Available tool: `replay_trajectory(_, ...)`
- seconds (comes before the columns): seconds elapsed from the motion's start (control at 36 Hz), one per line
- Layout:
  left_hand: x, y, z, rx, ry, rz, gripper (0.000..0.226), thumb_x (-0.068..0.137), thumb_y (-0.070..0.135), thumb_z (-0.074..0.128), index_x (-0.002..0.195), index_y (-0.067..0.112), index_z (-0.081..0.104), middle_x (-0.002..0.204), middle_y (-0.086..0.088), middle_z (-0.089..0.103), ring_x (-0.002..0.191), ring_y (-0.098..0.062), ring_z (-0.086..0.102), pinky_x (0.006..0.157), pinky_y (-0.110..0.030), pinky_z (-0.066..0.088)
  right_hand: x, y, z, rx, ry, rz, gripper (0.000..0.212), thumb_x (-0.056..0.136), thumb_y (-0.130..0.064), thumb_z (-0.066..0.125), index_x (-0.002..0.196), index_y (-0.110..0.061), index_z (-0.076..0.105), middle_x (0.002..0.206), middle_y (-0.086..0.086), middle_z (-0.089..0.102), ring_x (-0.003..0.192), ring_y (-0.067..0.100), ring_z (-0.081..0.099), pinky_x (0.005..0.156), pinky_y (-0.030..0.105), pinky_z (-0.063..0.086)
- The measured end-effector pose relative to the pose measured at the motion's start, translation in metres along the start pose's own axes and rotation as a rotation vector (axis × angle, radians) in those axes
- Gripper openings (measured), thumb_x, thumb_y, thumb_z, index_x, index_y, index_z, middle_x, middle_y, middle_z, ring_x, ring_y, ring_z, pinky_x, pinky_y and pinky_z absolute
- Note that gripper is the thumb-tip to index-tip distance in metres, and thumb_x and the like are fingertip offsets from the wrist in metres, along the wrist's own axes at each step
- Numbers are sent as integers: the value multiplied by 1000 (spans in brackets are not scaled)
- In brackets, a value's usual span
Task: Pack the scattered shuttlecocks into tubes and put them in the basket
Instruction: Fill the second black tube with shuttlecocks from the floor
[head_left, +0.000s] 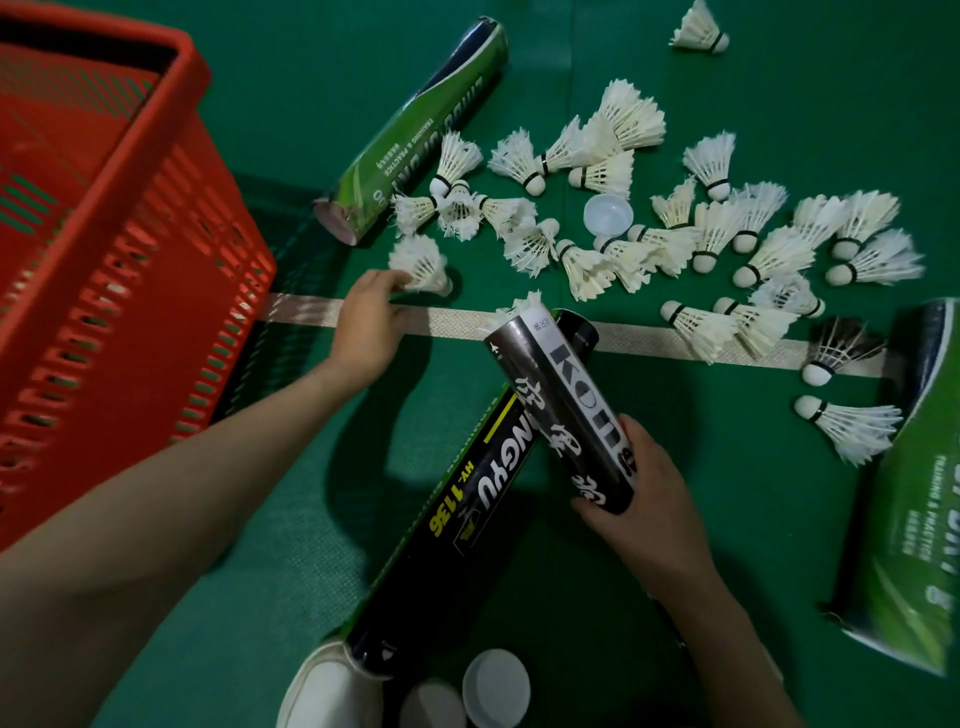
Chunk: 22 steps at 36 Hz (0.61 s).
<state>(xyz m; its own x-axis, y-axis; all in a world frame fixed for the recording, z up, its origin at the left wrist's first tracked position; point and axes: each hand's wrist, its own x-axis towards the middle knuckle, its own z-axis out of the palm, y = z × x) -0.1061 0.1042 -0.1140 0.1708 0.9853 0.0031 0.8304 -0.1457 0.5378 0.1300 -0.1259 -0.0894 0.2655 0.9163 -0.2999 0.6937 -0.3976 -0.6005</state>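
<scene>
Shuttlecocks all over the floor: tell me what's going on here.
A person is packing them into tubes. The right hand grips a tilted black tube with feathers poking out of its open end. The left hand pinches a loose shuttlecock beside a green tube lying on the floor. Many scattered shuttlecocks remain, and a second black tube and another green tube lie nearby. The red basket stands at the left; no tube shows in it.

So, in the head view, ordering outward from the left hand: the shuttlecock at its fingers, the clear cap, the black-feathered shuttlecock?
1. White shuttlecock, pinched by the left hand.
2. Clear cap, middle of the pile.
3. Black-feathered shuttlecock, far right.
</scene>
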Motion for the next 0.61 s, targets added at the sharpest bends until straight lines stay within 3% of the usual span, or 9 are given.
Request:
replay_trajectory(0.06, -12, 8, -2, -144, 36, -34, 23, 84, 14, 68, 105, 5, 62, 103, -9, 61, 93, -19, 55, 83, -27, 42, -3, 0, -2, 2, 2, 0, 96, 70, -32, 79, 149, -23, 24, 138, 3, 44, 122, 22, 46, 104, 42, 39)
replay_trajectory(0.14, -27, 25, -8, -404, 53, -152, 22, 83, 26, 71, 83, 9, 57, 79, -3, 54, 70, -13, 47, 61, -19, 37, -10, 1, -5, 4, 2, 7, 97, 71, -32, 80, 149, -25, 23, 141, 1, 42, 125, 21, 44, 106, 41, 38)
replay_trajectory(0.17, -31, 31, -10, -476, 59, -180, 23, 83, 27, 70, 81, 10, 55, 82, -2, 52, 71, -12, 45, 60, -13, 36, -12, 2, -5, 6, 6, 5, 97, 70, -32, 80, 148, -26, 23, 141, 0, 42, 125, 20, 44, 106, 41, 38)
replay_trajectory(0.22, -37, 40, -13, -571, 79, -242, 21, 82, 28, 72, 80, 14, 55, 100, -4, 47, 87, -11, 47, 75, -7, 36, -17, 3, -6, 10, 14, 0, 97, 70, -32, 80, 148, -28, 23, 141, -2, 43, 124, 18, 45, 106, 40, 38)
replay_trajectory(0.28, -41, 49, -18, -681, 81, -305, 22, 79, 32, 74, 74, 20, 56, 108, -9, 50, 100, -17, 50, 93, -20, 36, -23, 4, -6, 8, 15, -8, 97, 70, -32, 81, 148, -28, 23, 140, -1, 43, 124, 18, 45, 106, 40, 38)
replay_trajectory(0.33, -46, 59, -25, -882, 44, -354, 25, 80, 30, 72, 69, 21, 52, 93, -12, 58, 89, -21, 56, 89, -35, 41, -28, 4, -7, 1, 14, -26, 97, 70, -32, 81, 148, -28, 23, 140, -1, 43, 124, 19, 45, 106, 40, 39)
replay_trajectory(0.42, -53, 76, -37, -1140, -4, -372, 27, 89, 12, 62, 68, 17, 46, 78, -5, 60, 77, -18, 54, 86, -36, 43, -37, 4, -8, -11, 7, -51, 97, 70, -34, 80, 148, -28, 24, 140, -1, 43, 123, 18, 45, 105, 39, 39)
replay_trajectory(0.53, -65, 96, -46, -1204, -58, -309, 27, 91, 6, 55, 69, 17, 43, 74, 0, 59, 73, -14, 55, 83, -32, 45, -46, 3, -9, -29, 12, -78, 95, 70, -33, 81, 147, -26, 26, 136, 0, 46, 118, 20, 48, 100, 35, 41)
replay_trajectory(0.61, -72, 100, -46, -1191, -65, -284, 18, 90, 1, 53, 81, 16, 46, 83, -3, 56, 74, -13, 55, 78, -29, 46, -51, 4, -11, -22, 35, -75, 95, 70, -32, 81, 147, -26, 26, 138, 0, 45, 119, 20, 47, 101, 37, 41)
